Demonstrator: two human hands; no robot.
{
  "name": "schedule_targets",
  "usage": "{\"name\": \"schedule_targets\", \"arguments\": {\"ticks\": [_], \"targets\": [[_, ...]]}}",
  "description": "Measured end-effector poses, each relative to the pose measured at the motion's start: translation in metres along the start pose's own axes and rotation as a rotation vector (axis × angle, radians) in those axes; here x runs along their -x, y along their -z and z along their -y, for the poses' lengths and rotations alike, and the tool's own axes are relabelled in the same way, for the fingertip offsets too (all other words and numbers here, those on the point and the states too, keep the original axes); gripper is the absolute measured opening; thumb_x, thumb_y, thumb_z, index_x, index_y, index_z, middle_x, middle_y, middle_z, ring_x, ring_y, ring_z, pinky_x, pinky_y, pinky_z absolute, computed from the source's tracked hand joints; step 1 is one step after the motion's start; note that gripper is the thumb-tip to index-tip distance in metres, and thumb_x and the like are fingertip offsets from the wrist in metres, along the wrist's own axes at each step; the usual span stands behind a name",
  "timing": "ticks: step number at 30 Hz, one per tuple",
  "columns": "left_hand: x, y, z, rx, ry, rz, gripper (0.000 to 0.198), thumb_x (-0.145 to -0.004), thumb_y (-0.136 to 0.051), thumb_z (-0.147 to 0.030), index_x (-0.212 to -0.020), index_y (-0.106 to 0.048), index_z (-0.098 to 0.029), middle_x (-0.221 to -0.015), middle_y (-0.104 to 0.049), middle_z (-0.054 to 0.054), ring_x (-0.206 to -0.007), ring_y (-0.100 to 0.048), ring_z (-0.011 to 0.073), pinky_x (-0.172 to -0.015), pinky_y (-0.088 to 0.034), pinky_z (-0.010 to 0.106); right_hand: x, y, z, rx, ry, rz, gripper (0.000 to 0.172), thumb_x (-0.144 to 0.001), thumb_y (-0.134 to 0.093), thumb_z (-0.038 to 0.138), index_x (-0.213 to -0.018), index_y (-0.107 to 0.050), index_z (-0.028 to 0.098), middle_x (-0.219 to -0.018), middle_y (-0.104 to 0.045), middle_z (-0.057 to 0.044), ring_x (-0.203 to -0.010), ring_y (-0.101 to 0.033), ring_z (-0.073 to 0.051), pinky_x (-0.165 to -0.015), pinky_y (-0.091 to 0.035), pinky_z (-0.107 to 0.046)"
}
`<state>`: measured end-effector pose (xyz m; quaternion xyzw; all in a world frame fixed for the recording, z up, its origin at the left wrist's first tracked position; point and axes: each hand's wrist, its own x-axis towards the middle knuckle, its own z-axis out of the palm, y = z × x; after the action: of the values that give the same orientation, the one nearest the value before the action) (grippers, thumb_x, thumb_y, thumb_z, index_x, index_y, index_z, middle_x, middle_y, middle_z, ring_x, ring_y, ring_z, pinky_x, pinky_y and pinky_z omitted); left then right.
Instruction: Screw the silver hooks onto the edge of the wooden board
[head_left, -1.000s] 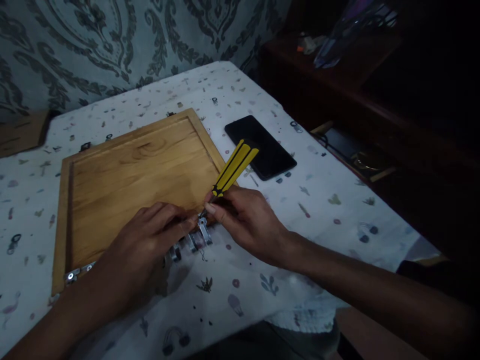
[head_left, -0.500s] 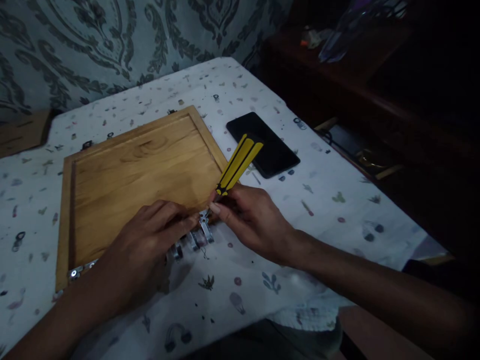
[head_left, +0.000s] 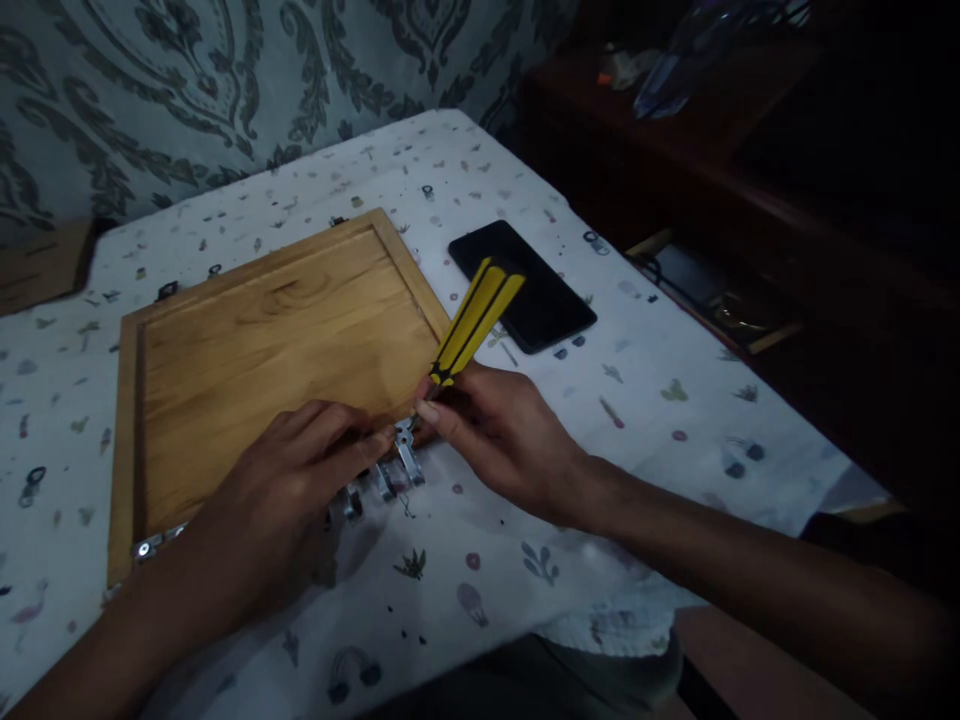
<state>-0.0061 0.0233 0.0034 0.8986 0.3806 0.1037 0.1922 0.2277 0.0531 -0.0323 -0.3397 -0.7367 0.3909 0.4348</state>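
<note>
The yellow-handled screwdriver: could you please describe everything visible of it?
The screwdriver has a ribbed yellow handle, black-striped and seemingly plastic, and a metal shaft. It leans over the near edge of the wooden board, handle up and rightward. The right hand pinches the shaft; the tip is by a metal bracket, contact unclear.

A board (head_left: pixel 270 340) is lying on the table (head_left: pixel 637 470), with a wall (head_left: pixel 225 90) standing behind. Clips (head_left: pixel 409 460) are sitting along the board's front edge, where the left hand (head_left: pixel 300 465) is resting; the right hand (head_left: pixel 517 440) is holding a screwdriver (head_left: pixel 478 325) at its right end. A phone (head_left: pixel 536 295) is lying right of the board, a cabinet (head_left: pixel 622 130) standing farther right.
</note>
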Motion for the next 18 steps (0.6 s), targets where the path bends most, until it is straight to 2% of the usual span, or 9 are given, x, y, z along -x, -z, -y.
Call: {"name": "schedule_targets", "arguments": {"ticks": [4,10,15,18], "targets": [[0.000,0.000,0.000,-0.011,-0.006,-0.026,0.044,-0.096,-0.048,-0.011,-0.135,-0.060,-0.027,-0.118,-0.066,0.008,-0.107,-0.060,0.0262,-0.086,-0.051,0.044,0.003,0.000,-0.002,-0.080,-0.101,-0.020,0.027,-0.100,-0.054,0.044,-0.089,-0.055,0.019,-0.081,-0.063,-0.003,-0.071,-0.063,-0.015,-0.062,-0.051,-0.026],[-0.002,0.001,-0.001,0.016,0.009,-0.020,0.043,-0.096,-0.047,-0.011,-0.134,-0.062,-0.026,-0.120,-0.066,0.008,-0.108,-0.060,0.0268,-0.088,-0.051,0.045,0.000,0.007,0.008,0.035,-0.017,0.101,0.024,-0.102,-0.051,0.033,-0.082,-0.050,0.019,-0.069,-0.053,0.003,-0.060,-0.050,-0.010,-0.054,-0.040,-0.023],[-0.001,0.002,-0.001,0.008,-0.042,-0.029,0.042,-0.093,-0.051,-0.010,-0.131,-0.062,-0.023,-0.115,-0.065,0.009,-0.104,-0.059,0.0261,-0.085,-0.049,0.043,0.001,0.009,0.011,0.077,-0.009,0.179,0.022,-0.103,-0.048,0.031,-0.084,-0.051,0.020,-0.074,-0.059,0.000,-0.065,-0.056,-0.012,-0.056,-0.045,-0.023],[-0.001,0.002,0.000,0.000,-0.056,-0.039,0.041,-0.093,-0.052,-0.011,-0.131,-0.061,-0.022,-0.114,-0.065,0.009,-0.103,-0.059,0.0252,-0.085,-0.049,0.042,0.001,0.007,0.008,0.082,0.020,0.164,0.021,-0.103,-0.050,0.031,-0.084,-0.050,0.020,-0.071,-0.056,0.003,-0.059,-0.053,-0.010,-0.051,-0.041,-0.021]]}}
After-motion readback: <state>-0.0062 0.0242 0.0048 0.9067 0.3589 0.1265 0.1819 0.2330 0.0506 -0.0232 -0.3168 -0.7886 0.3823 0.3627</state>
